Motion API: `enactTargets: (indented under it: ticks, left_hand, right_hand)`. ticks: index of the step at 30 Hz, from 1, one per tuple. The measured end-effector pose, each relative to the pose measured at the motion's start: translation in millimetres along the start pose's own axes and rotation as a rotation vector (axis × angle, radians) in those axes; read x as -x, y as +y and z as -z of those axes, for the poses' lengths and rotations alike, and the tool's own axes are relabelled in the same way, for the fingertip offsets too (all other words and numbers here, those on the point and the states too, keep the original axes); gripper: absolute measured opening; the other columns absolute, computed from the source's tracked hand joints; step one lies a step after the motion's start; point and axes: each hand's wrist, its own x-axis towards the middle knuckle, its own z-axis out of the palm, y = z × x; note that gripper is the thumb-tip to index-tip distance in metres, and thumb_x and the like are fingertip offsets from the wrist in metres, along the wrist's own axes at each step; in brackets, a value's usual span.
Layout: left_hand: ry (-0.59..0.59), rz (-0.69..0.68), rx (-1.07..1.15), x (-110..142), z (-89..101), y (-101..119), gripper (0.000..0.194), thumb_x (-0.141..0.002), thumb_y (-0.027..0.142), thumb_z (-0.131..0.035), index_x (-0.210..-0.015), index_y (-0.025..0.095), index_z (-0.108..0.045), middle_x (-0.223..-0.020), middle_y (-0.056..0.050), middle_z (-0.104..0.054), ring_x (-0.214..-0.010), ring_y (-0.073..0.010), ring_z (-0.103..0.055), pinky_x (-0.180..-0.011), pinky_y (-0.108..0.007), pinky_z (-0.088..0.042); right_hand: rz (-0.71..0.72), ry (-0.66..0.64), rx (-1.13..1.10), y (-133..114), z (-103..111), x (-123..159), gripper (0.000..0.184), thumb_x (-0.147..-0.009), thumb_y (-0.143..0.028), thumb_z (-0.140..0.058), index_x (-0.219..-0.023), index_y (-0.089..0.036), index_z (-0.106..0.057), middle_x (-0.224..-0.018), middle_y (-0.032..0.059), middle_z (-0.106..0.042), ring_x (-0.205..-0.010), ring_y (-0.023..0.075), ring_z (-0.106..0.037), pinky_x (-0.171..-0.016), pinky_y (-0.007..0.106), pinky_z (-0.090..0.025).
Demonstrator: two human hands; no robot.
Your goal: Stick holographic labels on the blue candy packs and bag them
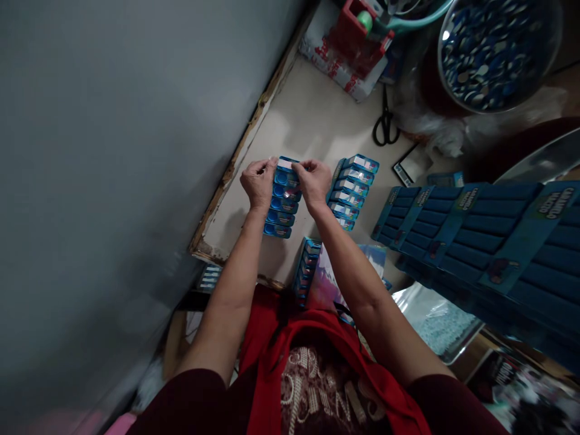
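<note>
Pinching a pale strip (284,164) over blue boxes (280,218), hands (316,182) above chipped-edged table (321,124) beside grey wall (113,121).

Between your left hand (259,179) and your right hand (316,182) lies a row of small blue boxes (280,218), side by side, running from your fingertips back toward you past both wrists. Rounded, brighter blue shapes mark their upturned faces. At the far end, a pale strip (285,164) crosses the box between your fingertips; whether either hand pinches it is too small to tell
</note>
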Motion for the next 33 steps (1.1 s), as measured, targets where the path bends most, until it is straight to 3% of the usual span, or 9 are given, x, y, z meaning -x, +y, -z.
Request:
enactTargets:
  ticks: [2, 7, 12, 14, 18, 22, 26, 30, 33]
  left_hand:
    - [-0.004, 0.049, 0.070, -4.2, -4.9, -7.8, 0.035, -0.082, 0.054, -0.086, -0.080, 0.021, -0.073, -0.085, -0.003, -0.073, -0.090, -0.0185, -0.067, -0.081, -0.026, -0.052]
    - [-0.074, 0.393, 0.170, -15.9, -11.6, -22.3, 0.055, -0.072, 0.059, -0.096, -0.090, 0.022, -0.059, -0.081, 0.000, -0.067, -0.075, -0.0144, -0.064, -0.070, -0.026, -0.051]
    - [0.079, 0.062, 0.010, 13.4, 16.4, -3.3, 0.048, -0.077, 0.054, -0.094, -0.095, 0.021, -0.063, -0.097, -0.004, -0.070, -0.094, -0.0161, -0.070, -0.080, -0.024, -0.052]
    - [-0.060, 0.047, 0.069, 39.4, 31.0, 11.4, 0.050, -0.084, 0.066, -0.085, -0.098, 0.020, -0.069, -0.095, -0.004, -0.072, -0.090, -0.0176, -0.073, -0.077, -0.025, -0.053]
    - [-0.371, 0.300, 0.317, 86.0, 42.0, 34.2, 0.073, -0.070, 0.081, -0.086, -0.106, 0.019, -0.072, -0.096, -0.007, -0.077, -0.073, -0.0179, -0.074, -0.067, -0.028, -0.057]
    - [-0.343, 0.382, 0.393, 105.6, 29.4, 38.5, 0.064, -0.060, 0.062, -0.099, -0.097, 0.019, -0.069, -0.090, -0.005, -0.077, -0.071, -0.0162, -0.073, -0.068, -0.029, -0.060]
    - [-0.187, 0.318, 0.331, 102.0, 24.3, 30.3, 0.045, -0.072, 0.053, -0.096, -0.085, 0.019, -0.069, -0.079, -0.002, -0.074, -0.067, -0.0132, -0.069, -0.065, -0.026, -0.059]
    - [-0.195, 0.258, 0.229, 74.1, 35.0, 20.2, 0.036, -0.077, 0.043, -0.094, -0.081, 0.018, -0.068, -0.072, 0.000, -0.070, -0.064, -0.0138, -0.070, -0.063, -0.025, -0.060]
    - [-0.211, 0.158, 0.095, 43.1, 40.4, 19.8, 0.026, -0.082, 0.033, -0.088, -0.081, 0.017, -0.068, -0.070, 0.000, -0.070, -0.062, -0.0140, -0.070, -0.061, -0.024, -0.060]
  right_hand:
    - [0.003, 0.013, 0.041, 0.5, -0.3, -2.5, 0.025, -0.088, -0.046, -0.078, -0.084, -0.022, -0.074, -0.075, -0.0010, -0.068, -0.074, 0.0187, -0.065, -0.078, 0.032, -0.050]
    - [-0.026, 0.110, -0.073, 15.4, 4.0, -9.5, 0.049, -0.073, -0.055, -0.093, -0.092, -0.023, -0.061, -0.076, -0.0034, -0.060, -0.079, 0.0202, -0.068, -0.074, 0.032, -0.054]
    - [-0.057, -0.019, -0.412, 19.9, 17.5, 2.0, 0.063, -0.075, -0.077, -0.086, -0.091, -0.026, -0.052, -0.073, -0.0057, -0.053, -0.064, 0.0170, -0.066, -0.056, 0.031, -0.055]
    - [-0.053, -0.037, -0.468, 15.2, 21.7, 9.1, 0.066, -0.075, -0.081, -0.084, -0.092, -0.026, -0.051, -0.072, -0.0063, -0.050, -0.061, 0.0164, -0.065, -0.053, 0.031, -0.055]
    - [0.019, -0.027, -0.433, 7.3, 22.3, 17.0, 0.065, -0.080, -0.084, -0.078, -0.091, -0.025, -0.052, -0.075, -0.0049, -0.050, -0.067, 0.0167, -0.067, -0.056, 0.030, -0.056]
    - [0.110, 0.003, -0.360, 8.1, 20.8, 18.9, 0.061, -0.086, -0.082, -0.073, -0.089, -0.025, -0.052, -0.079, -0.0031, -0.052, -0.075, 0.0155, -0.065, -0.062, 0.029, -0.056]
    - [0.100, -0.054, -0.381, 12.8, 30.1, 25.1, 0.056, -0.086, -0.077, -0.076, -0.092, -0.025, -0.053, -0.079, -0.0034, -0.055, -0.074, 0.0139, -0.063, -0.064, 0.028, -0.054]
    - [0.041, -0.195, -0.525, 21.0, 34.8, 34.8, 0.058, -0.070, -0.059, -0.095, -0.097, -0.026, -0.056, -0.079, -0.0043, -0.064, -0.075, 0.0150, -0.067, -0.072, 0.030, -0.058]
    - [0.030, -0.119, -0.589, 26.7, 22.0, 36.6, 0.051, -0.069, -0.050, -0.094, -0.090, -0.025, -0.055, -0.078, -0.0039, -0.066, -0.077, 0.0157, -0.068, -0.077, 0.032, -0.059]
